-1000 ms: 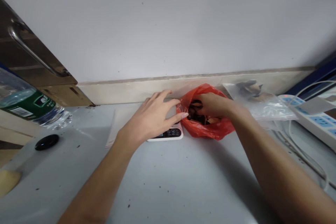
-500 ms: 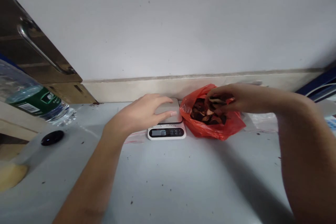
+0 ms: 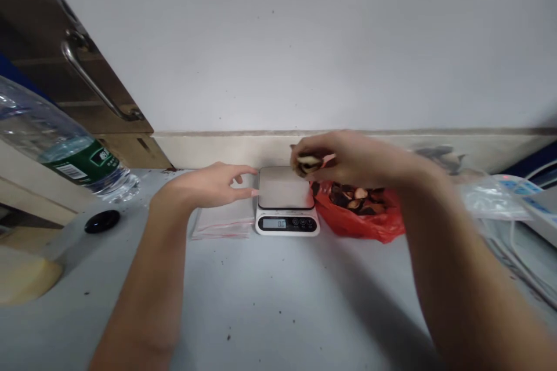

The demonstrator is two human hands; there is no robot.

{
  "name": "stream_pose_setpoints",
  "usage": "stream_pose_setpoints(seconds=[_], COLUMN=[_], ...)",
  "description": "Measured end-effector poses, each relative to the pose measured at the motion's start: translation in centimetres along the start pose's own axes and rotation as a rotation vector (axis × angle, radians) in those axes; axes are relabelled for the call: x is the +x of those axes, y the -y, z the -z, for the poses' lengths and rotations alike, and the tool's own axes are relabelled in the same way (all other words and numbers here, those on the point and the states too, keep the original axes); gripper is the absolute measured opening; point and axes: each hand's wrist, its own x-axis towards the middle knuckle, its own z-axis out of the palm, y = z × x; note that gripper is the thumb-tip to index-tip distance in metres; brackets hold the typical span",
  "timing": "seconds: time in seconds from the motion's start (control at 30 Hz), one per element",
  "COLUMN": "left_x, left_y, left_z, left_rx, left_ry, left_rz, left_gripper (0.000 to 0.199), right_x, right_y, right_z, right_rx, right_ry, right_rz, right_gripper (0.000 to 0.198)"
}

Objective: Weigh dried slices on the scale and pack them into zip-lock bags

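A white digital scale point(image 3: 287, 191) stands against the wall, its display showing 0.0 and its metal plate bare. My left hand point(image 3: 213, 185) is at the scale's left edge, fingers apart and holding nothing. Above the plate's right side, my right hand point(image 3: 335, 159) grips curled dried pieces point(image 3: 308, 163), dark brown outside and pale inside; their exact kind is unclear. To the right sits a red plastic bag point(image 3: 361, 217), open at the top, with many similar dried pieces point(image 3: 357, 200) in it. My right forearm hides part of the bag.
Clear zip bags point(image 3: 224, 221) lie left of the scale. Farther left are a water bottle point(image 3: 82, 156) with a green label, a black oval object point(image 3: 102, 221) and a pale yellowish object point(image 3: 30, 278). At right are clear plastic point(image 3: 491, 200), a white device point(image 3: 539, 203) and cables point(image 3: 513, 255).
My right hand has come out of the red bag with dried pieces and moved left over the scale. My left hand has drawn back left from above the plate. The view has shifted slightly.
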Motion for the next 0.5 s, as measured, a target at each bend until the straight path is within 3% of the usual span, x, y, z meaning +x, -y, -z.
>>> stream_pose_setpoints(seconds=[0.13,0.27,0.4,0.5], left_x=[0.6,0.9,0.6,0.6], left_y=[0.6,0.5,0.3,0.3], left_z=[-0.4,-0.6,-0.4,-0.3], left_rx=[-0.006,-0.029,-0.008,0.012], left_ry=[0.044,0.071,0.048,0.05], left_rz=[-0.001,-0.02,-0.01,-0.007], left_gripper=[0.077,0.076,0.074,0.07], right_x=[2.7,3.8,3.4,2.5], right_y=[2.2,2.3,1.9,1.7], right_z=[-3.2,-4.8,-4.5,-3.6], right_rx=[-0.129,-0.163,-0.104,-0.091], right_ry=[0.176,0.278,0.274,0.192], right_rz=[-0.196,-0.17,-0.174,-0.211], right_gripper=[0.031,0.044,0.065,0.062])
